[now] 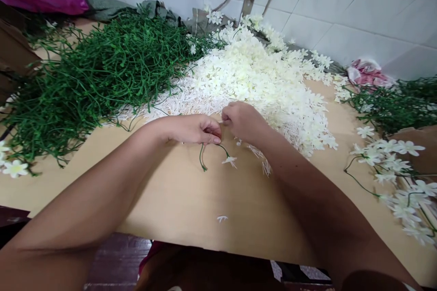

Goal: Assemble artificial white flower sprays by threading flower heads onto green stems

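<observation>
My left hand [196,128] is closed, pinching a green artificial flower stem [201,160] over the board. A white flower head [229,159] hangs from one branch of that stem. Just to the right, my right hand [244,120] has its fingers pinched together at the near edge of the white pile; what they hold is too small to make out. Beyond both hands spread loose white stamen-like pieces [177,99] and a heap of cream-white flower heads [252,70]. A few white bits [264,163] lie below my right wrist.
A large heap of green stems [126,59] fills the left. Finished-looking white flower sprigs [392,159] and more green stems [406,100] are on the right. Cardboard [191,200] covers the worktop, with a small white piece [222,218] near its front. Behind stands a tiled wall [317,4].
</observation>
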